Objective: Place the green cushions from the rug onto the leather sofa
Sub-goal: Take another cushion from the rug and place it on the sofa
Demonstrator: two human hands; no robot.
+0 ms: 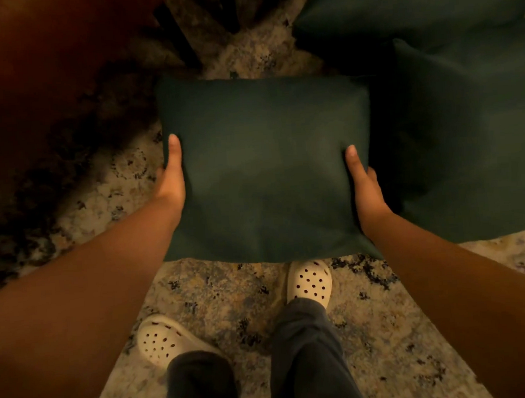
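Head view: the left hand (172, 179) and right hand (366, 189) grasp a green cushion (265, 168) by its two side edges. Each thumb lies on the top face, and the fingers wrap under the edge, mostly out of sight. The cushion is held flat above the rug (230, 296), and its near edge covers the toe of the right clog (310, 280). The left clog (162, 340) stands on the rug nearer the camera, below dark trouser legs. A second cushion (466, 140) lies on the rug just beside the held one, on the right. A third cushion (412, 2) lies beyond it at the top right. A dim reddish-brown sofa (31, 59) fills the upper left, with little detail visible.
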